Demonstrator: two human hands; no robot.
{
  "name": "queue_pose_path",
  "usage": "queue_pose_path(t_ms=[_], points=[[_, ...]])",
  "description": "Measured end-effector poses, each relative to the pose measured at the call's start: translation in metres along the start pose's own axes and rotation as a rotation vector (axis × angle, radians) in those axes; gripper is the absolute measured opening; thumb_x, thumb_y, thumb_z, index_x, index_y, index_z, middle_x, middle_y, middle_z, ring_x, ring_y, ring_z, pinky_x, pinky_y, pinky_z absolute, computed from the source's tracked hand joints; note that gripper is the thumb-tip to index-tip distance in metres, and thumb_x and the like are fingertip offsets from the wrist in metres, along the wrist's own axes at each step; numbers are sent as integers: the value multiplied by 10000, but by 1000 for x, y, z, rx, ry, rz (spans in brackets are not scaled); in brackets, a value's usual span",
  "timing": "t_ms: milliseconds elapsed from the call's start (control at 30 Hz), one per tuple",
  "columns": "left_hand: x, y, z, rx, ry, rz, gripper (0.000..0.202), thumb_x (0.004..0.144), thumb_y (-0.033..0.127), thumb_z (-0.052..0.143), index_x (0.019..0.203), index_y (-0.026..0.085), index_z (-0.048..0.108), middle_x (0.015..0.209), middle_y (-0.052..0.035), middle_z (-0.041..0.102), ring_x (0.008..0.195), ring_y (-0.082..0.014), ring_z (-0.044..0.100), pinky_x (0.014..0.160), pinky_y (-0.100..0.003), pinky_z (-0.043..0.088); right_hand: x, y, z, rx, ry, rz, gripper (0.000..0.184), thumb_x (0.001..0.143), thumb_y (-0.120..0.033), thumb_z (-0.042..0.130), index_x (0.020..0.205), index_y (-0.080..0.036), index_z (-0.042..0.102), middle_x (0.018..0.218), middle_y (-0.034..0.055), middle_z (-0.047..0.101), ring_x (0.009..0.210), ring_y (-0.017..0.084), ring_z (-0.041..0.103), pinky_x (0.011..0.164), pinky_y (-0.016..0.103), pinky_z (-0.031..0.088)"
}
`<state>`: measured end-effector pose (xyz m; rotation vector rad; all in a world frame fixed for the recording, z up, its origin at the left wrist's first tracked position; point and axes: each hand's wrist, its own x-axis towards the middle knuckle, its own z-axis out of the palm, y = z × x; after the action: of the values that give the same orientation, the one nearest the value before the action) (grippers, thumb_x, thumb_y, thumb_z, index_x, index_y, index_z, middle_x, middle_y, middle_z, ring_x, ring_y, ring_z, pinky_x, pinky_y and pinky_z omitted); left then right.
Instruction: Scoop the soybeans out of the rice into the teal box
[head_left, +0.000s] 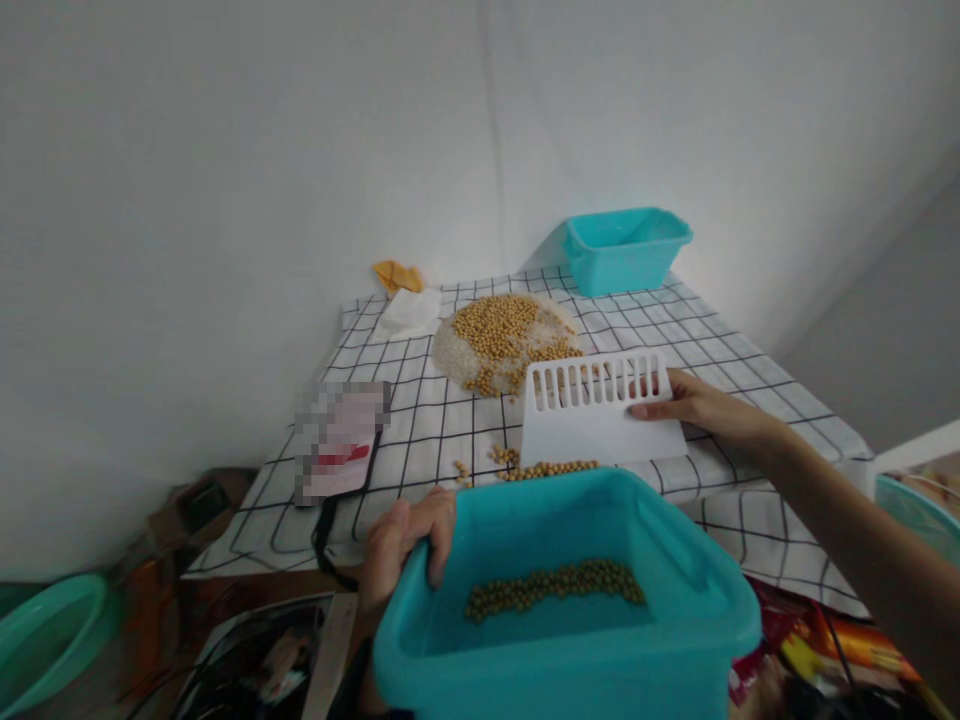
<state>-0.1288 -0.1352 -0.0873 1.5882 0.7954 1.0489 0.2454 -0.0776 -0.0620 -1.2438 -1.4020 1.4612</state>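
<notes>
My left hand [412,540] is closed around the left rim of a turquoise plastic basin [577,650], held against the table's front edge. A band of soybeans [559,587] lies on the basin's floor. In my right hand [694,408] is a white slotted scraper [589,425], gripped at its right end, its straight edge down on the cloth. A row of soybeans [559,468] sits between that edge and the basin's far rim. Behind the scraper a mixed pile of soybeans [495,328] and pale grains [452,355] is spread on the checked cloth.
A second turquoise basin [626,265] stands at the table's back right. White folded tissue [409,312] and an orange cloth [399,276] lie back left. A pale, partly blurred item with a strap [349,445] rests at the left edge. Green basins and boxes stand below.
</notes>
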Motion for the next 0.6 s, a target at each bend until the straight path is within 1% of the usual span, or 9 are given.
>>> queue_pose_path(t_ms=[67,167,233,333,433,500,600], points=[[1,1,1,-12,18,21,735,1060,562,277,468,218,544,467,-14,499,515,-198,497,731,-366,469,4,0,3,5,-22,-9,284,692,-318,868,948,-212,806,943,57,813,827,258,752,716,335,620],[2,2,2,-15,-7,47,722,1066,531,283,474,222,559,471,-12,498,509,-198,497,687,-359,470,12,0,6,5,-69,-13,305,686,-314,868,965,-211,802,913,48,811,797,243,746,727,338,621],[3,2,2,-14,-19,46,722,1062,533,283,468,224,555,464,-15,494,503,-199,494,650,-353,460,17,0,7,6,-100,-13,347,674,-315,877,995,-208,799,918,51,811,798,241,745,738,343,622],[2,2,2,-17,16,15,721,1050,549,283,457,235,546,453,-19,480,495,-205,469,610,-352,434,21,1,8,3,-107,-28,389,660,-305,887,1025,-211,793,939,51,813,841,250,748,766,350,624],[1,1,1,-20,5,-14,719,1041,579,285,462,248,553,458,-17,480,504,-212,451,626,-361,427,22,3,7,10,-109,-20,411,659,-292,886,1049,-208,788,967,56,813,869,258,752,774,352,625],[1,-1,0,-31,-22,-1,722,1047,574,277,470,246,560,459,-16,488,511,-208,456,651,-359,430,22,6,6,24,-111,-12,413,669,-286,881,1061,-200,785,980,66,812,854,256,753,753,345,623],[2,-3,0,-57,-19,34,717,1063,528,264,479,238,561,460,-16,489,520,-203,460,650,-345,425,21,10,4,57,-97,16,389,696,-293,864,1061,-186,786,991,86,810,808,251,751,698,329,615]])
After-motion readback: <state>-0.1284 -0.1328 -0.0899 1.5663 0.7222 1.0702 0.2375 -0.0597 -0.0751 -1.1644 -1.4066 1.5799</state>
